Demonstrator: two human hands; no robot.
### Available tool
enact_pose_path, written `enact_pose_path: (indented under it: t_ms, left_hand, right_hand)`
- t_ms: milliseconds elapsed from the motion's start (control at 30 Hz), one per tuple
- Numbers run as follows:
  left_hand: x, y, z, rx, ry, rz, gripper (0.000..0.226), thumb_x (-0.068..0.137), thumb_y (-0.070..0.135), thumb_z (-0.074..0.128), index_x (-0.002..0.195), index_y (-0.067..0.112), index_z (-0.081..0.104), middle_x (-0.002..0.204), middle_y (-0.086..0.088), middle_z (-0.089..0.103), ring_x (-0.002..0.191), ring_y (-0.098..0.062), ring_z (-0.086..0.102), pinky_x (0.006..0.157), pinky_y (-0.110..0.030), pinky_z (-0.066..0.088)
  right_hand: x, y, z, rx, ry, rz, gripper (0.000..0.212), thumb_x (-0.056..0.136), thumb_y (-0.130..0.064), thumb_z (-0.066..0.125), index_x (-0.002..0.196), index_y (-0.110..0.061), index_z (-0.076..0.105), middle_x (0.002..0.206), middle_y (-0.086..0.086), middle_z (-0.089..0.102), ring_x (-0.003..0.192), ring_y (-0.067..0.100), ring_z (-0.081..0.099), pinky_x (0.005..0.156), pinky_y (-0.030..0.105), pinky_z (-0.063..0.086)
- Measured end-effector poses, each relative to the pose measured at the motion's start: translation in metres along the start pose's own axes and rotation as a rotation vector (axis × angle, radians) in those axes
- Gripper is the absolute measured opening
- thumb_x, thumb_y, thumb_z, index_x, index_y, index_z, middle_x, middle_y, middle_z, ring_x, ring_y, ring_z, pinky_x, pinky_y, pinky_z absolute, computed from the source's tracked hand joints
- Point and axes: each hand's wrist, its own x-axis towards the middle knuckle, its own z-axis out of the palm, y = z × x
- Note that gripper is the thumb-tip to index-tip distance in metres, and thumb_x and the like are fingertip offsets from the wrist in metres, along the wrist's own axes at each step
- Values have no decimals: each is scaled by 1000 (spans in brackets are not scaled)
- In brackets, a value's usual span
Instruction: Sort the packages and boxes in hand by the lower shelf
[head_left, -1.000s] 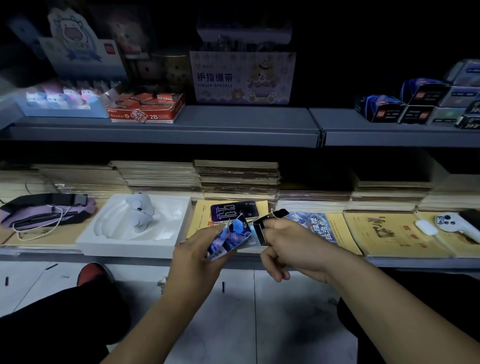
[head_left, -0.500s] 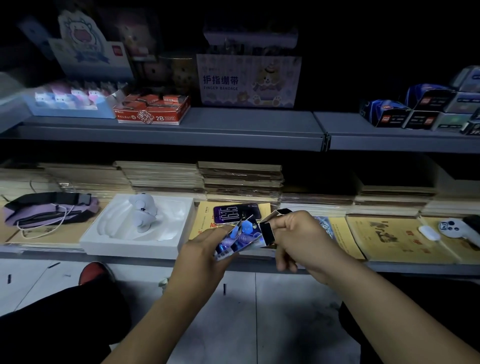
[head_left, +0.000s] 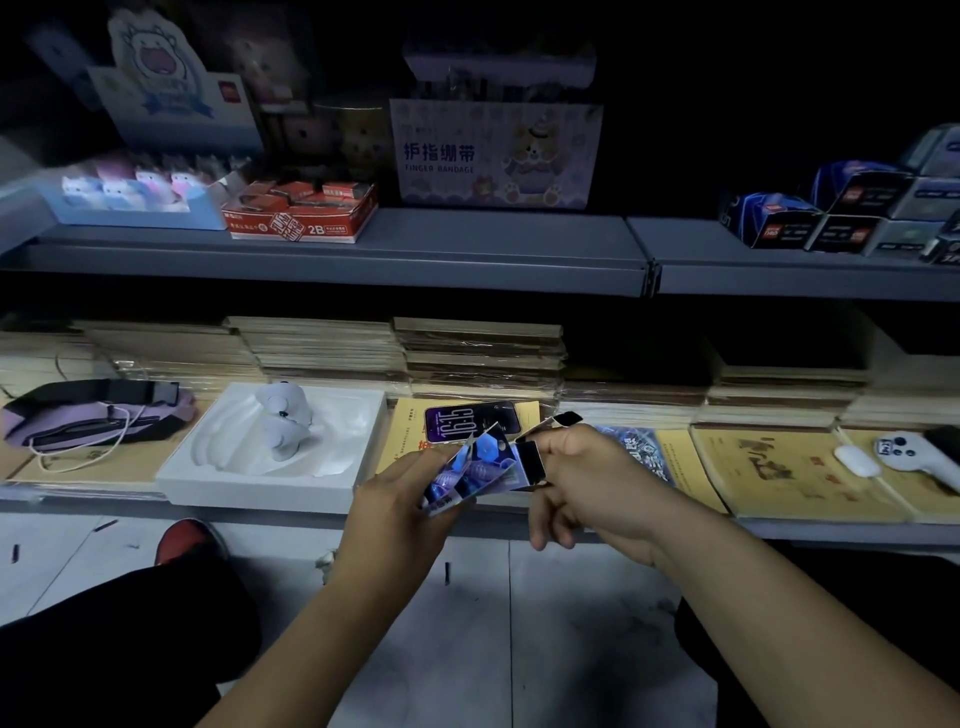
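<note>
A small blue-and-purple printed carton (head_left: 475, 470) sits at the centre of the view, held in the air in front of the lower shelf (head_left: 831, 530), its black end flaps (head_left: 535, 457) folded open toward 3 o'clock. The left hand (head_left: 400, 509), at 8 o'clock of the carton, grips its lower left end with thumb and fingers curled round it. The right hand (head_left: 587, 483), at 3 o'clock, pinches the open black flap end, its lower fingers curled beneath. Just beyond the carton, at 12 o'clock, a phone (head_left: 470, 421) with a lit screen lies on a yellow booklet (head_left: 410, 431). At 9 o'clock a white moulded tray (head_left: 218, 467) carries a small white figure (head_left: 285, 421), and farther the same way lies a purple pouch (head_left: 93, 415) with a cord. At 3 o'clock, well apart, a white controller (head_left: 909, 452) rests on more yellow booklets. On the upper shelf (head_left: 467, 249), at 12 o'clock, stands a finger bandage box (head_left: 493, 156), with a red 2B box (head_left: 301, 213) at 11 o'clock.
</note>
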Motion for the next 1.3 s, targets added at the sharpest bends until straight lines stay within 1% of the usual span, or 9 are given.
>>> enact_pose_path:
  t_ms: [67, 167, 333, 500, 733, 900, 1000, 1100, 1300]
  left_hand:
    - [2, 0, -1, 13, -23, -20, 42, 81, 21, 85, 120, 29, 70, 107, 12, 73, 90, -8, 66, 72, -16, 55]
    - [6, 1, -2, 3, -54, -45, 43, 81, 24, 85, 119, 33, 67, 104, 16, 72, 88, -6, 64, 71, -18, 53]
    - [10, 1, -4, 51, -64, -134, 41, 83, 26, 83, 121, 28, 67, 106, 10, 72, 81, -7, 57, 62, -2, 39]
    - [8, -3, -1, 60, -68, -144, 45, 83, 26, 82, 125, 30, 65, 109, 9, 72, 86, -8, 63, 68, -14, 50]
    - [6, 1, 3, 113, -86, -130, 45, 87, 35, 77, 129, 36, 60, 110, 12, 70, 87, -9, 63, 72, -32, 58]
    - [4, -3, 0, 25, -57, -194, 43, 84, 31, 82, 124, 34, 65, 107, 16, 69, 86, -6, 63, 68, -11, 49]
    - [3, -1, -3, -52, -43, -202, 48, 82, 29, 84, 126, 35, 66, 103, 26, 64, 90, 8, 63, 71, -4, 50]
    - [5, 3, -4, -98, -44, -203, 50, 80, 24, 86, 125, 35, 67, 98, 35, 62, 92, 14, 62, 72, -2, 48]
    - [7, 5, -1, -164, -20, -252, 49, 78, 23, 88, 115, 43, 63, 93, 38, 58, 89, 18, 60, 66, 0, 44]
  right_hand:
    - [-1, -2, 0, -25, -13, -5, 40, 109, -4, 25, 145, -2, 44, 60, 24, 64, 36, 16, 52, 41, 22, 40]
    - [-1, -4, 5, -94, 84, -57, 33, 106, -2, 32, 129, 7, 53, 71, 39, 64, 31, 13, 52, 36, 17, 34]
    - [5, 4, 5, -250, 493, -371, 19, 99, -10, 56, 100, -20, 71, 73, 0, 71, 38, 20, 64, 35, 28, 45]
    - [13, 7, 7, -446, 537, -663, 11, 93, -20, 69, 102, -23, 76, 70, -5, 58, 57, 12, 53, 56, 22, 40]
    - [22, 15, 12, -451, 538, -605, 11, 86, -19, 78, 75, -22, 76, 73, -3, 46, 66, 9, 45, 59, 23, 35]
    - [17, 3, 5, -75, 635, -585, 21, 94, -9, 65, 74, -16, 60, 61, 4, 52, 52, 15, 45, 50, 30, 35]
    - [9, -2, 0, 126, 514, -528, 15, 100, -12, 61, 86, -8, 60, 49, 2, 53, 39, 22, 47, 41, 30, 41]
    - [4, -2, 12, -1, 412, -488, 18, 100, -20, 64, 90, -5, 60, 52, 6, 62, 37, 20, 51, 41, 34, 47]
    - [4, -3, 14, -62, 505, -501, 24, 95, -21, 70, 77, -8, 62, 46, 6, 56, 36, 18, 52, 44, 36, 48]
